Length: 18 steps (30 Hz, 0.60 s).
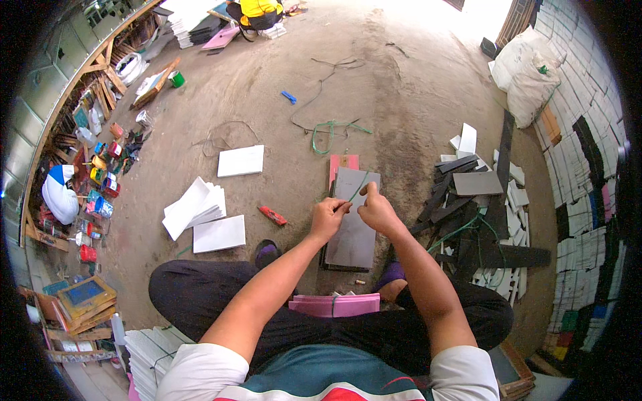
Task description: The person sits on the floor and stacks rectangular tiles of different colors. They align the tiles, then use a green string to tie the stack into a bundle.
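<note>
The stack (353, 237) lies on the floor (267, 80), a red board (344, 160) protruding past its far edge. Left hand (328, 217): pinched on cord (361, 184). Right hand (379, 212): grip indeterminable. Uneven tension could skew the stack; loose pinching could release the cord.

Wht sack (525, 75) sits far R, col'd tins (110, 186) + grn can (176, 80) L.
</note>
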Tool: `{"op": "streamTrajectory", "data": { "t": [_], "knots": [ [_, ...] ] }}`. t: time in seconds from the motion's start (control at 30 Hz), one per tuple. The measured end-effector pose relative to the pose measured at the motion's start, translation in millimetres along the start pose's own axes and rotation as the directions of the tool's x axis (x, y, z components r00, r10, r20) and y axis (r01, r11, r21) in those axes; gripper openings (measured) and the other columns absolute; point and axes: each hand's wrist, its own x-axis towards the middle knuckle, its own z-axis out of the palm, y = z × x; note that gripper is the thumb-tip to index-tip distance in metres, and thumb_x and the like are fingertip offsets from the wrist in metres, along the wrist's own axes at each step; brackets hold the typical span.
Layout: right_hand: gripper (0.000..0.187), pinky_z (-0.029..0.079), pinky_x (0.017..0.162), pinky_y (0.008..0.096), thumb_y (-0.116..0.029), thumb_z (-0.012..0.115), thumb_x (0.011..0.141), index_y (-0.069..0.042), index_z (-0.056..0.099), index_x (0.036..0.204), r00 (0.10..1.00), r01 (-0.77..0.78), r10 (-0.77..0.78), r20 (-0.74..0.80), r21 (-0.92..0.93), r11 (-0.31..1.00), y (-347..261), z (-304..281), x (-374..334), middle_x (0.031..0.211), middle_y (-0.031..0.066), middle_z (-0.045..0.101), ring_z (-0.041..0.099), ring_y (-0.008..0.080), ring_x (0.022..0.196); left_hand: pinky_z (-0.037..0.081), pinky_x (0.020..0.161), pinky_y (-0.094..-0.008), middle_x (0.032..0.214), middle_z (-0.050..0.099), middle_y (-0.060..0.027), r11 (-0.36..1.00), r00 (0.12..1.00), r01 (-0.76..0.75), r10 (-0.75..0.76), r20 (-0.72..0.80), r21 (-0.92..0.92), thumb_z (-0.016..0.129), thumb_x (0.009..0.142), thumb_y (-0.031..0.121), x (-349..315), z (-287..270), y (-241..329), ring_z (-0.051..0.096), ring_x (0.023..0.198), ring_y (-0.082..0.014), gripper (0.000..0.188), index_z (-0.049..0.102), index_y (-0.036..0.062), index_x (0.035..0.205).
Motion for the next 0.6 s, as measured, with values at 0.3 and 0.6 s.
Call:
{"op": "streamTrajectory", "data": {
  "t": [0.3,0.6],
  "knots": [
    [0.026,0.048,0.069,0.0617,-0.007,0.050,0.088,-0.005,0.042,0.112,0.979,0.135,-0.095,0.178,-0.229,0.964,-61,6,-5,0.082,0.0314,0.067,0.064,0.0531,0.082,0.050,0.076,-0.0392,0.085,0.071,-0.0124,0.966,0.970,-0.244,0.241,0.045,0.082,0.072,0.080,0.013,-1,10,-32,0.059,0.077,-0.0289,0.012,0.076,0.0087,0.091],
    [0.029,0.049,0.068,0.0612,-0.013,0.054,0.091,-0.005,0.041,0.116,0.980,0.142,-0.122,0.156,-0.122,0.982,-34,21,16,0.084,0.0313,0.067,0.065,0.0533,0.082,0.048,0.080,-0.0394,0.082,0.071,-0.0051,0.969,0.965,-0.247,0.246,0.085,0.002,0.074,0.079,0.010,6,5,-39,0.056,0.084,-0.0237,0.011,0.076,0.0103,0.090]
  ]
}}
